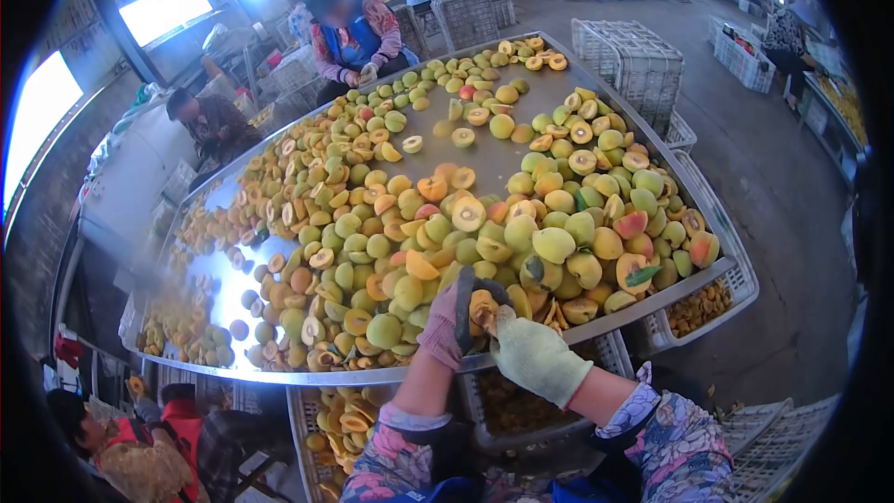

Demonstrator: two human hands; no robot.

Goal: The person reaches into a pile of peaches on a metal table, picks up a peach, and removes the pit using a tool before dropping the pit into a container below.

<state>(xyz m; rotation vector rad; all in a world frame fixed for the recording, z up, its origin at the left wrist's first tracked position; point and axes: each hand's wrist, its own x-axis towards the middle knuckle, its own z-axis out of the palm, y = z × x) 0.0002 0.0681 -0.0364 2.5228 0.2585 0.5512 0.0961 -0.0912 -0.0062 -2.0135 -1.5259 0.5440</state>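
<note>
My left hand (pixel 449 319), in a pink glove with a dark palm, is closed around an orange-fleshed peach half (pixel 482 308) at the table's near edge. Against the same fruit, the fingers of my right hand (pixel 535 360) are pinched together in a pale yellow-green glove. Any small tool between those fingers is hidden. Just beyond my hands, a heap of green-yellow peaches (pixel 553 244), many cut in half with pits showing, covers much of the metal table (pixel 419 140).
Below the near edge stand a crate of peach halves (pixel 296 428) and a crate of darker pieces (pixel 475 410). Another crate (pixel 745 270) sits at the right corner. Co-workers sit at the far side (pixel 358 42), left (pixel 214 126) and near left (pixel 140 456). Stacked crates (pixel 629 65) stand behind.
</note>
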